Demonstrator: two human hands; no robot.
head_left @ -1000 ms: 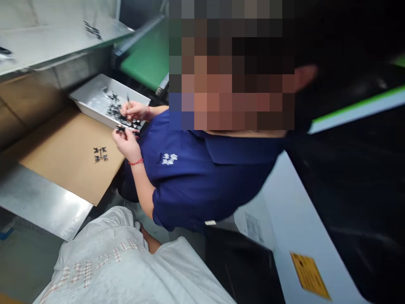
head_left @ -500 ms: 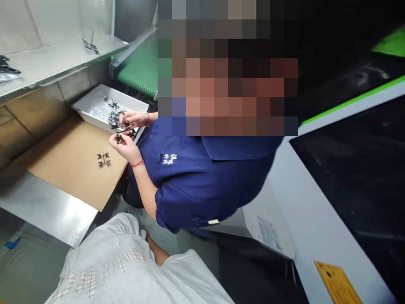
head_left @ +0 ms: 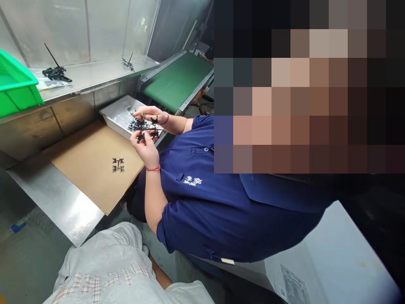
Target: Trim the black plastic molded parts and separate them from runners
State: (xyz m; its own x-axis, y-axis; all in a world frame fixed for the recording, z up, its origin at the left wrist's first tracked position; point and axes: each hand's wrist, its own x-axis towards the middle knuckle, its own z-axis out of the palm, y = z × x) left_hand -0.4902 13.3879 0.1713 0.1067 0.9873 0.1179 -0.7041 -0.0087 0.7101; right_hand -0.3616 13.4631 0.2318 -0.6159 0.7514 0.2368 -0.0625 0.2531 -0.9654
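Neither of my hands shows. Below, my white shirt [head_left: 104, 261] fills the view, and a bit of my bare forearm [head_left: 160, 270] appears beside it, its hand out of sight. Across from me a co-worker in a dark blue polo shirt [head_left: 202, 211] holds a black branched plastic part [head_left: 147, 130] between both hands. The co-worker's nearer hand [head_left: 148, 151] grips its lower side, and the farther hand [head_left: 150, 113] is at its top. A similar black part [head_left: 118, 165] lies alone on the brown cardboard sheet [head_left: 85, 169].
Behind the co-worker's hands stands a white tray [head_left: 110, 114] with black parts and clear plastic. A green conveyor belt [head_left: 179, 80] runs at the back. On the metal shelf [head_left: 98, 74] are a green bin [head_left: 19, 84] and black parts [head_left: 57, 74]. A white box [head_left: 316, 253] is lower right.
My view has swung left and up, bringing the green bin into sight. The co-worker's farther hand has lifted to the top of the black part, which is now held more in the open.
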